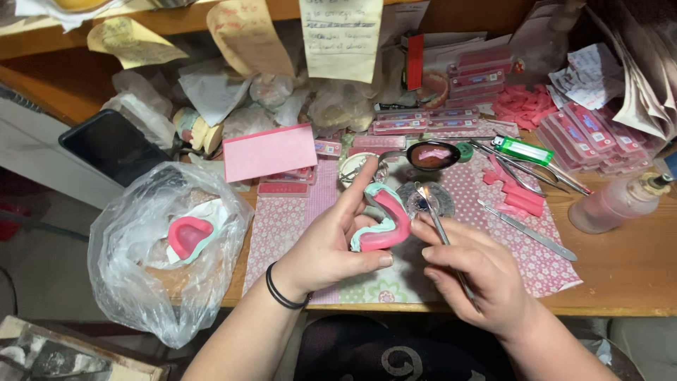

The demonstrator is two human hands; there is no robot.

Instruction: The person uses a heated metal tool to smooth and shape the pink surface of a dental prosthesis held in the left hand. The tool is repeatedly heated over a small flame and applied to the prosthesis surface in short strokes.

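**Fingers on wax rim and spatula, mid-bench**

Fingers (pixel 367 185) of the left hand (pixel 326 243) wrap a pink horseshoe wax rim (pixel 386 224) on its pale green base, thumb under the near edge, index up along the far side. It is held in the air just above the table (pixel 620 271), front centre.

Right hand (pixel 474 271) pinches a thin metal spatula (pixel 438 229) pencil-style, fingers closed on the shaft; tip sits at the rim's right end, touching or very close, can't tell which.

Handling, my read:
- Rim looks light, one hand carries it easily.
- Wax: soft-ish, dents under pressure, more so if warm. Likely brittle where the arch is thin.
- Base looks stiffer. Grip there, at the outer edges, not on the pink top face.
- Surface is smooth, probably a bit slick, so a cradle beats a pinch.

Around it:
- Small dish (pixel 432 156) with pink wax just behind the rim.
- Green lighter (pixel 523 149), more metal tools (pixel 525 229) and wax strips (pixel 518 197) to the right.
- Squeeze bottle (pixel 615 204) at far right.
- Clear bag (pixel 159 247) at left with another pink-and-green piece (pixel 189 236) inside.
- Pink card (pixel 269 152) and black phone (pixel 113 144) behind the bag.
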